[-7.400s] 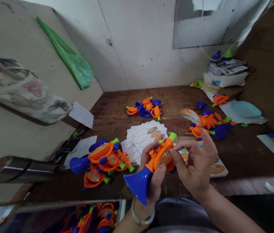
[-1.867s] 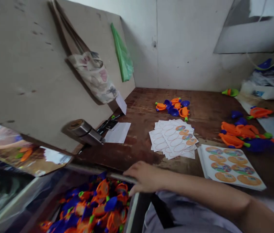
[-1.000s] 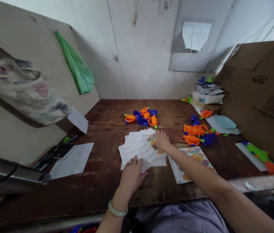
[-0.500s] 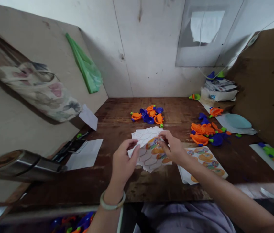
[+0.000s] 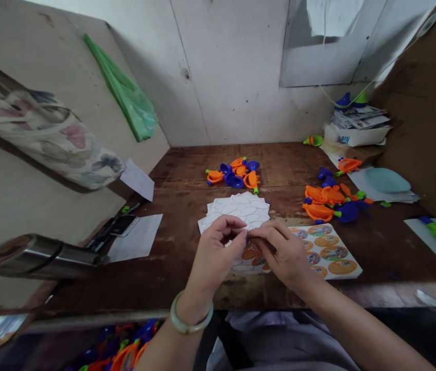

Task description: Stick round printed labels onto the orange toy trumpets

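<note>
The step in hand looks like picking at the orange oval paper stickers; the next move calls for a light, even peel. The left hand and right hand meet tip to tip, thumbs and forefingers drawn close — whether they pinch anything, I cannot tell. The stickers lie at six o'clock, just below the fingertips — fanned white paper sheets with oval outlines spread toward twelve.

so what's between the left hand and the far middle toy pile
In the head view, the fanned white sheets lie between the left hand and the toy pile.
</note>
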The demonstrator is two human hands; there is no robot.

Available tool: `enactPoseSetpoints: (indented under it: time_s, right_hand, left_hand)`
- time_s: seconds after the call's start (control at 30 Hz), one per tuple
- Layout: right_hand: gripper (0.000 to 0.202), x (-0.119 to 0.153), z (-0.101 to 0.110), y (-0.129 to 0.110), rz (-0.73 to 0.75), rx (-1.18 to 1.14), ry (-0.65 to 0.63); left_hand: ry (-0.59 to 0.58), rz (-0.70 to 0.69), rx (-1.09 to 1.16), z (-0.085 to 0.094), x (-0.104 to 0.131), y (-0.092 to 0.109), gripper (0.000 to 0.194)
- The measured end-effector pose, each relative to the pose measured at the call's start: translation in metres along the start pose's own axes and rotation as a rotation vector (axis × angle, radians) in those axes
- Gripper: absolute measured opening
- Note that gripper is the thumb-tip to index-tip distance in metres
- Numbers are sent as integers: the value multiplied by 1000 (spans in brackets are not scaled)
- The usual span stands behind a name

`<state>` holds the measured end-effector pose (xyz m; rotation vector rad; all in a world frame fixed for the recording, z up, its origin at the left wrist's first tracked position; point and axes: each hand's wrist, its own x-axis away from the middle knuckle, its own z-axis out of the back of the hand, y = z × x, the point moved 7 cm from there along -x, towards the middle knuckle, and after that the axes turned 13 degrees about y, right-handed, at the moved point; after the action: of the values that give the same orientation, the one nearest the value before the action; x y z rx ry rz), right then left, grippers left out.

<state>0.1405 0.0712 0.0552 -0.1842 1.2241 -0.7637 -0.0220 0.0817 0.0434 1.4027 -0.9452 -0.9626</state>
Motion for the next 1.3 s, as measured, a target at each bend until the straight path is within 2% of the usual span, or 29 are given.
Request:
enactPoseSetpoints:
  time_s: [0.2,0.3,0.4,0.43,0.5,0.6,0.67,0.73,0.87,1.03,1.2,1.3]
  right_hand:
    - [29,3,9,-9,252,79,4]
    - [26,12,17,-26,334,150,41]
    - [19,26,19,-53,435,87,-117]
    - [17,29,20,-58,446,48,-163]
    - [21,22,28,-53,349,26,-118]
    - [65,4,35,-19,84,25,22]
    - [79,-2,27,-2,6,-37,2]
    - [83,-3,19,4,2,-103,-20]
    - [78,5,15,4,5,-154,6]
    - [71,13,15,5,21,-135,29]
    - [62,13,16,6,24,-110,65]
    - [43,12,18,2,13,-85,88]
  left_hand:
    - [-7,39,33,-11,4,5,15]
    - [38,4,-7,-4,-3,6,17]
    - [154,-90,-52,11,-15,9,22]
    - [154,-112,-59,12,-18,10,23]
    - [64,-107,-52,7,-21,9,26]
    - [-99,-58,14,-8,-16,9,27]
    - [-122,-49,51,-14,-13,10,29]
    - [-138,-41,52,-18,-10,9,33]
    - [-212,5,-18,-22,-6,2,35]
    - [-178,6,-21,-19,-8,-3,31]
    - [-204,21,-14,-21,-7,1,28]
    - [-208,75,6,-20,-5,2,32]
